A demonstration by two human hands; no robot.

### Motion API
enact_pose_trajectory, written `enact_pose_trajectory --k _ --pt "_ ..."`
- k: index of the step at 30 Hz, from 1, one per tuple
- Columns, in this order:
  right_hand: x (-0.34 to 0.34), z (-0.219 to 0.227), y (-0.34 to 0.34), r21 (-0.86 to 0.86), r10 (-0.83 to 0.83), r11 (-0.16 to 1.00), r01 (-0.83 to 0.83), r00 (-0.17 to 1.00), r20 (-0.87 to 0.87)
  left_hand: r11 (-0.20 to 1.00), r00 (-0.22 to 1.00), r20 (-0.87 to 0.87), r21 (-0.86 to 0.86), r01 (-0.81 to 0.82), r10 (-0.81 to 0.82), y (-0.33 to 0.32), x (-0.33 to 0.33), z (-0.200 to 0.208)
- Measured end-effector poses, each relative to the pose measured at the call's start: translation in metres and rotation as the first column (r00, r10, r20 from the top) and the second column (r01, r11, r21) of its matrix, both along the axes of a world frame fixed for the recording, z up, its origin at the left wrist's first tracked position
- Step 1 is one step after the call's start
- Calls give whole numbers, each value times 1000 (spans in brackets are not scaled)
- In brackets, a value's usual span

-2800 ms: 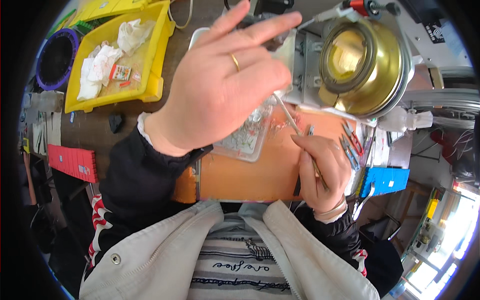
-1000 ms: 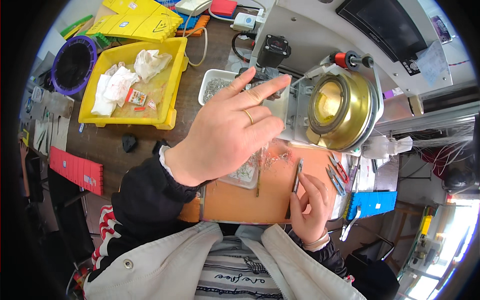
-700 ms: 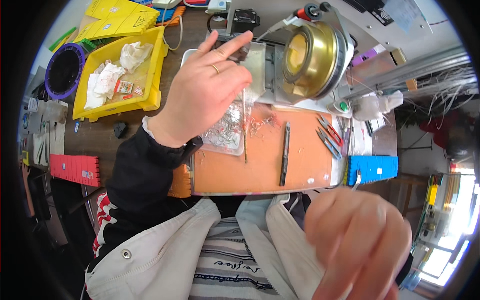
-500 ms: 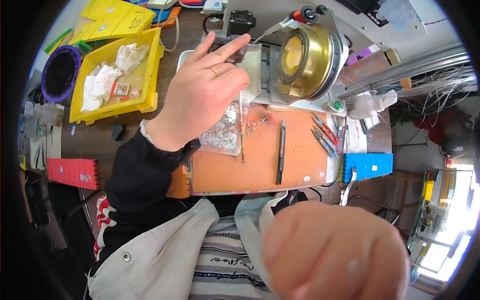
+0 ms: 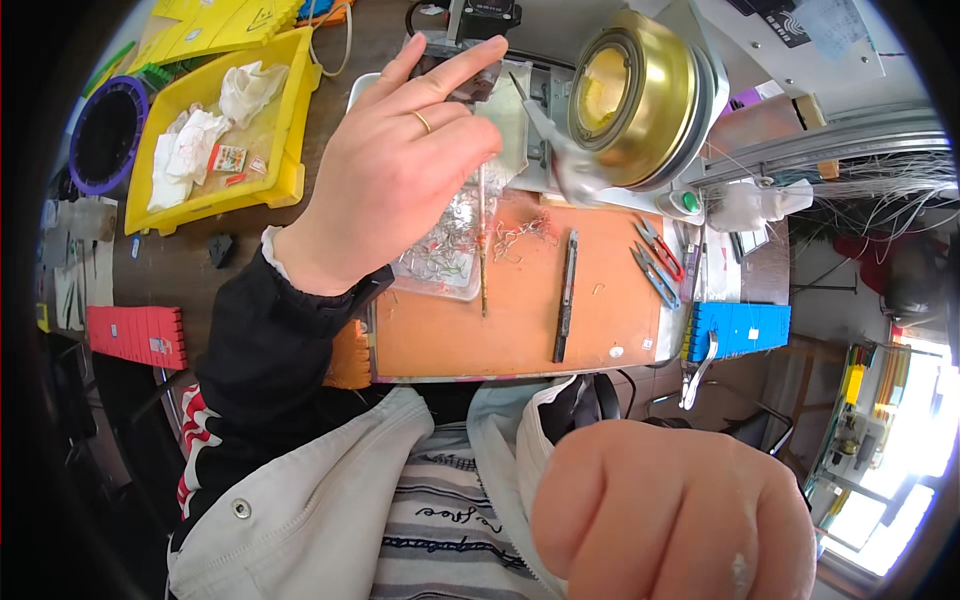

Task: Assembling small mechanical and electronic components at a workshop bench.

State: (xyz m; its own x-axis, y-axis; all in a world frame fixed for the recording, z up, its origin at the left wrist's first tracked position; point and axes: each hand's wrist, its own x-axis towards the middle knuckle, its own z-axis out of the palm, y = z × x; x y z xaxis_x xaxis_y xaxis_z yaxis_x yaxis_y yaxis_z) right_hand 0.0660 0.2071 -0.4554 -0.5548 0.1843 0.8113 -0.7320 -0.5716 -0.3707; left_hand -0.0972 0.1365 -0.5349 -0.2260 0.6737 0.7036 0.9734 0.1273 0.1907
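Observation:
My left hand (image 5: 390,170) is raised over the bench, in front of a small dark device (image 5: 485,20). Two of its fingers stretch out, while the ones nearer the thumb are bent together; whatever they grip is hidden. Below it lies a clear plastic tray (image 5: 440,291) of small metal hooks, with a thin stick (image 5: 484,270) along its right side. Close to the camera, low on the right, my right hand (image 5: 675,515) is a closed fist, and its grasp cannot be seen. A gold spool-like wheel (image 5: 650,100) stands beyond, with a blurred pale arm (image 5: 545,122) before it.
A slim dark tool (image 5: 566,300), red snips (image 5: 660,248) and blue snips (image 5: 655,276) lie on the orange mat (image 5: 520,340). A yellow bin (image 5: 293,130) with crumpled white cloths stands left, beside a purple-rimmed basket (image 5: 152,130). Line strands (image 5: 880,165) hang at the right.
The machine's pale arm has swung down from above the gold wheel to its lower left. My left hand stays raised with the same finger shape; the right fist stays low, and the view has shifted slightly.

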Motion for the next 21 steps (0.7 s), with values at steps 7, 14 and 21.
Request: enact_pose_trajectory --k 7,14,21 --pt "-15 -9 -12 -106 -118 984 140 973 196 999 999 34 -32 17 -16 -6 -2 3" --pt "-20 -17 -10 -52 -163 985 162 987 -9 999 996 71 11 52 -53 -7 -2 1" --pt "-21 -11 -5 -26 -247 969 246 969 -19 1000 1000 17 -20 11 -11 0 -1 8"
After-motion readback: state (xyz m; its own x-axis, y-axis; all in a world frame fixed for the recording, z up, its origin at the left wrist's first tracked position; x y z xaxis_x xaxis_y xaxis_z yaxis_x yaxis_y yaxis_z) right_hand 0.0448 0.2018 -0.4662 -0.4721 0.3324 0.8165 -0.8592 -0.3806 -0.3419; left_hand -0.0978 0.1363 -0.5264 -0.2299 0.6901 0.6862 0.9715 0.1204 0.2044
